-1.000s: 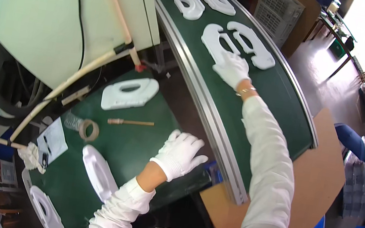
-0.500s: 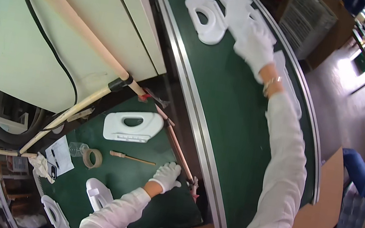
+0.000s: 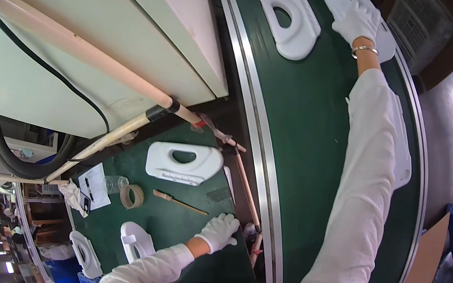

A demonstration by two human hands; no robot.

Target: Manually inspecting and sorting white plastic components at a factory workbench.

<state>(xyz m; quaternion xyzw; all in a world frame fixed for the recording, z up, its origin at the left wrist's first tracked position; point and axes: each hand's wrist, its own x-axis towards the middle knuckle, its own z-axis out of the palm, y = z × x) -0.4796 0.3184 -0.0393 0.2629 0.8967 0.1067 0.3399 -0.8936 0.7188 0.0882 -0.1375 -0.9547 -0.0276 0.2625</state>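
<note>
My right hand (image 3: 356, 23), in a white glove, is at the far end of the green conveyor belt (image 3: 300, 123). Its fingers curl over a white plastic panel with a cut-out handle (image 3: 385, 43), hiding part of it. A second white panel (image 3: 309, 25) lies to its left on the belt. Beneath my right forearm another white piece (image 3: 404, 152) shows only partly. My left hand (image 3: 219, 232), also gloved, rests on the green table with fingers apart and nothing in it. Beyond it lie a thin tool with a wooden handle (image 3: 178, 201) and a white panel (image 3: 183, 163).
A tape roll (image 3: 132, 196), clear bottle (image 3: 115, 184) and paper sheet (image 3: 95, 192) sit at the table's left. Two white pieces, one of them a panel (image 3: 85, 254), are near its front. A pipe frame (image 3: 113, 69) and metal belt rail (image 3: 262, 156) border the table.
The view has shifted, so belt and table items appear displaced. My right hand and its panel, blurred before, are now sharp and farther up the picture. My left hand stays on the table.
</note>
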